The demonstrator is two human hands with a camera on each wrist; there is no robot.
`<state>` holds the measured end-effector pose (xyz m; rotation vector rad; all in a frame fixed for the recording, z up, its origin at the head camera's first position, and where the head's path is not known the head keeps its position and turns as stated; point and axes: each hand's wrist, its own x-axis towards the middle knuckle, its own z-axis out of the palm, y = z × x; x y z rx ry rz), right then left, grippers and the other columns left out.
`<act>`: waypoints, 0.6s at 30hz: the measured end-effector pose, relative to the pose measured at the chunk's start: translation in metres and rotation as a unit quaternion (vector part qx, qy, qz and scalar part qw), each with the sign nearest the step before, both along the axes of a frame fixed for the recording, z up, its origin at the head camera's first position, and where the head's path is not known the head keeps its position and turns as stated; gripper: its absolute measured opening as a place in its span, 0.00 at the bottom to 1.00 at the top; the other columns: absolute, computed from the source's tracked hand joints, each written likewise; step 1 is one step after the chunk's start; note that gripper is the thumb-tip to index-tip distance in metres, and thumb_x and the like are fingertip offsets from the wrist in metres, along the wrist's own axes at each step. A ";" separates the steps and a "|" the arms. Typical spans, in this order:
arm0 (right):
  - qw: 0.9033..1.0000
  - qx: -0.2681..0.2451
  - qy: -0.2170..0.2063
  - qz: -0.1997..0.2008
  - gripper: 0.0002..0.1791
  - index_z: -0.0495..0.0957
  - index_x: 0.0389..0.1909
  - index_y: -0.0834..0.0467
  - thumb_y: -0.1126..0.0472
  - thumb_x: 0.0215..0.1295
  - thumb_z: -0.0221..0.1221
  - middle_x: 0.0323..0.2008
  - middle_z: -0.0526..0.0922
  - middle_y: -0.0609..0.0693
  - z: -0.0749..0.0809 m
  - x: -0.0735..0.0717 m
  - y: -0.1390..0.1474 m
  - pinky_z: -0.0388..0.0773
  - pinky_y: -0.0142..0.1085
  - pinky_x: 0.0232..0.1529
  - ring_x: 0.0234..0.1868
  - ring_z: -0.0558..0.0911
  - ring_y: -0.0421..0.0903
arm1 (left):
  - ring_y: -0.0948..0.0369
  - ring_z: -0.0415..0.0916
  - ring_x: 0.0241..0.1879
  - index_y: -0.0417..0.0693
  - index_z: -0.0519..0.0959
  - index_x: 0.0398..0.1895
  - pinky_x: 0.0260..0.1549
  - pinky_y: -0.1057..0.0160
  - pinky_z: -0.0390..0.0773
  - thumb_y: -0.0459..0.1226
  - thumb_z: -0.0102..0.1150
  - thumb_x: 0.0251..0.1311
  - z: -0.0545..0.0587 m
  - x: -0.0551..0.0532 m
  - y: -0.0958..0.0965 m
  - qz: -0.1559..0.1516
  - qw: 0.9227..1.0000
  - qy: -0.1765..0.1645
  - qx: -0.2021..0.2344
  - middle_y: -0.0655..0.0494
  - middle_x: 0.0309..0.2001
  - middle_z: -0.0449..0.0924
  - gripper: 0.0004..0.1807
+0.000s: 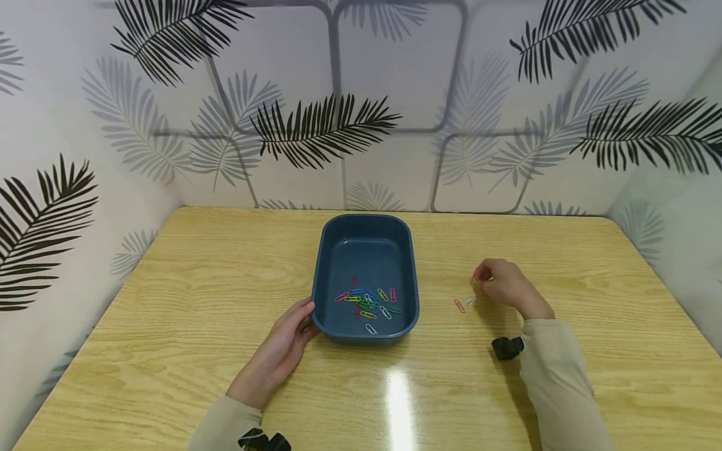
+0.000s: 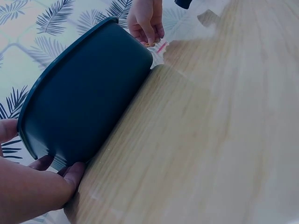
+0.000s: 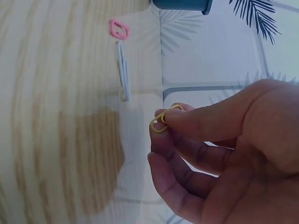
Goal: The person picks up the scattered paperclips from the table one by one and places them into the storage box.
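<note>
A dark blue plastic bin (image 1: 366, 257) stands mid-table, with several coloured paper clips (image 1: 369, 300) scattered over the near part of its floor. My left hand (image 1: 284, 341) holds the bin's near left corner, thumb at the rim and fingers against the outer wall. To the right of the bin, my right hand (image 1: 504, 288) pinches a yellow paper clip (image 3: 159, 131) between thumb and fingertips above the table. Close by on the wood lie a pinkish-red paper clip (image 1: 459, 305) and a white paper clip (image 3: 123, 70).
The light wooden table (image 1: 225, 263) ends at the back against a wall covering (image 1: 389, 169) with a leaf pattern. Black wrist cameras (image 1: 507, 348) sit on both sleeves. A bright light reflection (image 1: 399, 407) falls on the table in front of the bin.
</note>
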<state>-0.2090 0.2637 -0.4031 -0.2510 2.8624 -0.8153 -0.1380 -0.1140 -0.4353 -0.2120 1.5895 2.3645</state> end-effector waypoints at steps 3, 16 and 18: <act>1.000 -0.003 0.001 -0.001 0.03 0.75 0.35 0.70 0.72 0.62 0.55 0.33 0.77 0.60 0.000 -0.001 0.000 0.72 0.44 0.34 0.34 0.74 0.54 | 0.61 0.69 0.49 0.29 0.60 0.66 0.51 0.67 0.70 0.36 0.43 0.74 0.000 0.000 0.000 0.002 1.000 -0.001 0.001 0.50 0.51 0.72 0.24; 0.998 -0.059 -0.016 -0.017 0.09 0.78 0.40 0.70 0.67 0.64 0.57 0.32 0.81 0.56 0.016 0.001 -0.008 0.75 0.40 0.33 0.33 0.81 0.53 | 0.60 0.69 0.51 0.29 0.60 0.67 0.52 0.66 0.69 0.36 0.43 0.73 -0.002 0.000 0.000 -0.003 1.000 0.006 0.001 0.49 0.53 0.72 0.25; 0.997 -0.076 -0.016 -0.018 0.09 0.78 0.41 0.69 0.67 0.64 0.57 0.32 0.81 0.56 0.019 -0.001 -0.013 0.76 0.40 0.34 0.34 0.82 0.54 | 0.60 0.69 0.51 0.29 0.60 0.67 0.52 0.66 0.69 0.36 0.43 0.73 -0.002 0.000 0.000 -0.003 1.000 0.006 0.002 0.49 0.53 0.72 0.25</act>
